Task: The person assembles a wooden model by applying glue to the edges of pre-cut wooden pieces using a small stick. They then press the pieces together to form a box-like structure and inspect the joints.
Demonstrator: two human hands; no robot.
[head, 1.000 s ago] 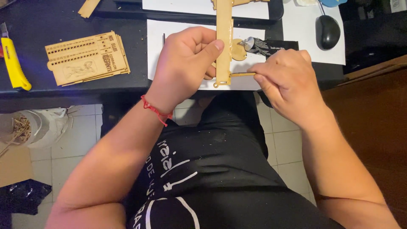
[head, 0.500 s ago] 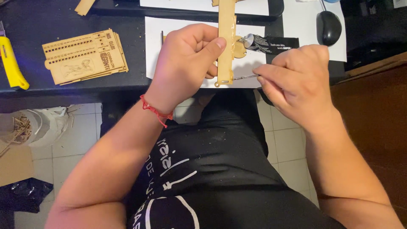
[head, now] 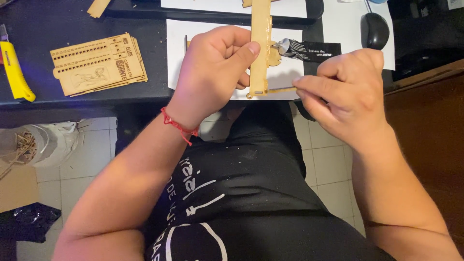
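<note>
Two hands: both yours, raised over the near edge of the bench (head: 72,104), close to each other but not touching.
Far left: a yellow utility knife (head: 15,71) lies on the dark bench top, well apart from your hands.
Left of centre: a stack of laser-cut wooden sheets (head: 96,65) lies flat on the bench, slotted along its upper edge, its corners fanned slightly.
Below the bench, left: a white bag of wood scraps (head: 41,142) sits on the tiled floor (head: 92,159).
Your left hand (head: 212,72): clamped around a long wooden strip (head: 260,43), thumb pressed on its face, fingers curled behind it. A red string bracelet (head: 178,126) circles that wrist.
Wooden strip: held upright in the view, its lower end with a small hole just above the bench edge, its upper end running out of the top of the frame.
Between the hands: a thin wooden stick (head: 281,89) runs sideways from the strip's lower end to your right fingertips, and it touches the strip.
Your right hand (head: 345,94): thumb and forefinger pinched together on the stick's right end, other fingers folded.
Behind the strip: a glue tube (head: 309,49) lies on a white paper sheet (head: 212,26).
Far right: a black computer mouse (head: 375,30) rests on another white sheet (head: 343,24), near your right hand but apart from it.
</note>
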